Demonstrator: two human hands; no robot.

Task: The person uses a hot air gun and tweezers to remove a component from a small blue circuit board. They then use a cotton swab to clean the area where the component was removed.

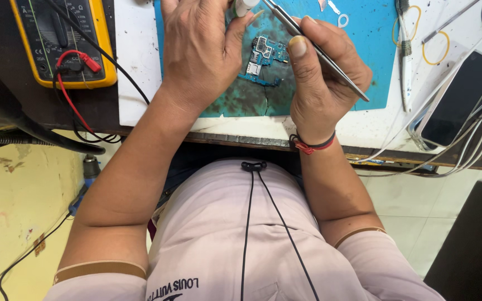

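Head view, left hand: my left hand (196, 53) is curled around a small white tube (245, 6).
Right hand: my right hand (322, 75) pinches metal tweezers (313, 47).
Circuit board: the blue circuit board (263, 58) lies on the blue mat (364, 50) between both hands.
Side: a yellow multimeter (62, 42) lies left, a phone (458, 97) right.

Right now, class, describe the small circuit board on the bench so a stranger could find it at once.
Start at the blue work mat on the white bench top. Between the left hand and the right hand, which holds metal tweezers, lies the small circuit board. It is the only blue-green, irregular flat piece dotted with silver components, unlike the black phone and the yellow multimeter at the sides.
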